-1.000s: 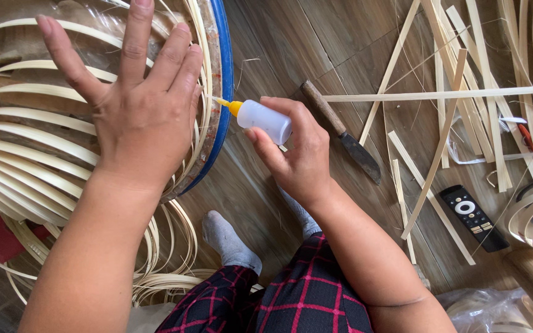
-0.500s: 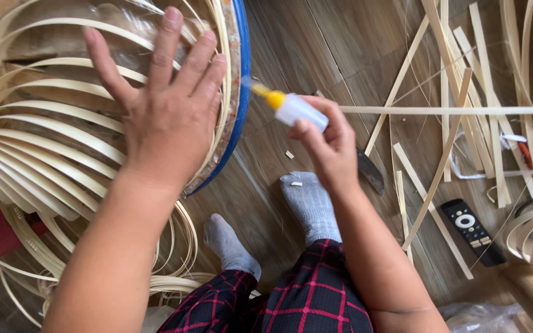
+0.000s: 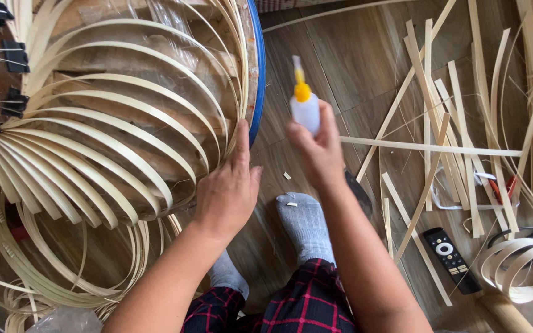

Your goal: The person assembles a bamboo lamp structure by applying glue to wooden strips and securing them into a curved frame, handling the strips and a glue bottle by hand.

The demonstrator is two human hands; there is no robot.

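Note:
A round frame of curved bamboo strips (image 3: 112,117) fills the upper left, edged on its right by a blue ring (image 3: 258,74). My left hand (image 3: 229,185) rests flat against the frame's lower right side, fingers on the strips near the ring. My right hand (image 3: 319,148) holds a small white glue bottle (image 3: 305,105) with a yellow nozzle pointing up, just right of the ring and apart from it. My grey socks (image 3: 306,225) show below the hands on the wooden floor.
Loose bamboo strips (image 3: 458,129) lie scattered on the wooden floor at right. A black remote control (image 3: 450,259) and coiled strips (image 3: 519,265) sit at lower right. Black binder clips (image 3: 10,55) grip the frame at upper left. More coiled strips (image 3: 63,277) lie lower left.
My left hand slid from the top of the frame down to its lower right side. My right hand lifted the glue bottle and turned its nozzle upward.

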